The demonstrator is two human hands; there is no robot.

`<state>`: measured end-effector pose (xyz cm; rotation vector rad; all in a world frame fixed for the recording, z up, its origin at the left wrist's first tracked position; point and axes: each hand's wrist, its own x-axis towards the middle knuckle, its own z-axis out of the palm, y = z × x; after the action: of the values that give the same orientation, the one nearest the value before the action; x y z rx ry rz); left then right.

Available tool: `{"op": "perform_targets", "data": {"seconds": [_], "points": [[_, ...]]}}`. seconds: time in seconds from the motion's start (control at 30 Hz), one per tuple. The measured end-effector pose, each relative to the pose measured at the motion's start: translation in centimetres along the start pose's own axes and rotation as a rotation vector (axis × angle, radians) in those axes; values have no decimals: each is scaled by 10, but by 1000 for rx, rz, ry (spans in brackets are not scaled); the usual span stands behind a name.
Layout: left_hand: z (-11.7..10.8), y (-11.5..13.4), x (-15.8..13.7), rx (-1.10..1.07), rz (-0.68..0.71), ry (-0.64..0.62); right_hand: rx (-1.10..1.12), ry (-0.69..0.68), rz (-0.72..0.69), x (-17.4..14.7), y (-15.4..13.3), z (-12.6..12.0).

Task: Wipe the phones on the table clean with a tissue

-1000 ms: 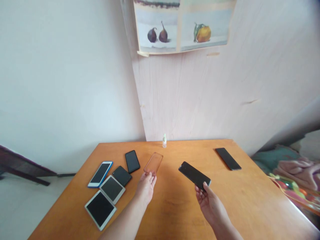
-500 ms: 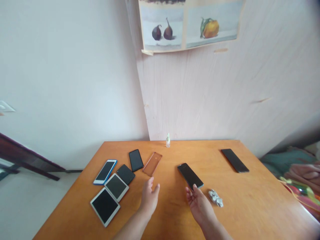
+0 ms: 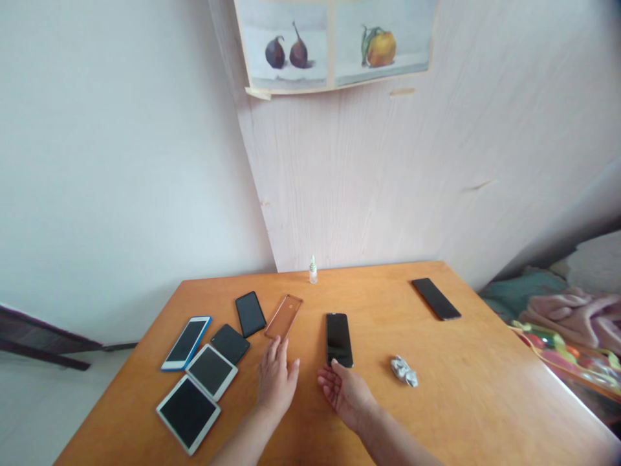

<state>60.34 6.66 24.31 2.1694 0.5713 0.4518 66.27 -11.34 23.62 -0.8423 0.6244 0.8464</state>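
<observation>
My right hand [image 3: 345, 392] grips the near end of a black smartphone [image 3: 339, 338], thumb on top of the screen and the other fingers curled at its lower edge. The phone points away from me, screen up. To the left, my left hand [image 3: 276, 378] is open, palm down, with its fingers spread. Its fingertips reach the near end of a clear, pinkish phone case [image 3: 285, 316]; whether they touch it I cannot tell. Right of my right hand lies a crumpled grey-white bundle [image 3: 404, 371], its kind unclear.
On the left of the wooden table [image 3: 310, 440] lie a blue-edged white phone [image 3: 187, 343], two white tablets [image 3: 212, 371], a dark square device [image 3: 230, 343] and a small black tablet [image 3: 250, 314]. A dropper bottle [image 3: 313, 272] stands at the back; another black phone [image 3: 435, 298] lies far right.
The phone in my right hand has turned from slanting to nearly straight and shifted left. My left hand has moved forward to the phone case, fingers more spread. The camera view has swung slightly right.
</observation>
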Motion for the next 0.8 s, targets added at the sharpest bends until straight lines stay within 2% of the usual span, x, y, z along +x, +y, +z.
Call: {"op": "perform_targets", "data": {"seconds": [0.17,0.27,0.33,0.43,0.6,0.7,0.8], "points": [[7,15,-15,-88,41,-87,-125,-31,39,-9,-1,-6],[17,24,-18,-90,82,-159,-219,-9,-16,-22,-4,-17],[26,32,-17,-67,141,-195,-284,48,-121,-31,-10,-28],[41,47,-11,-47,198,-233,-387,137,-373,-44,-29,-49],[72,66,1,-48,157,-251,-512,464,-781,-57,-67,-91],[89,65,4,20,206,-234,-683,575,-901,-56,-81,-113],[102,57,6,224,264,-220,-884,648,-915,-50,-86,-122]]}}
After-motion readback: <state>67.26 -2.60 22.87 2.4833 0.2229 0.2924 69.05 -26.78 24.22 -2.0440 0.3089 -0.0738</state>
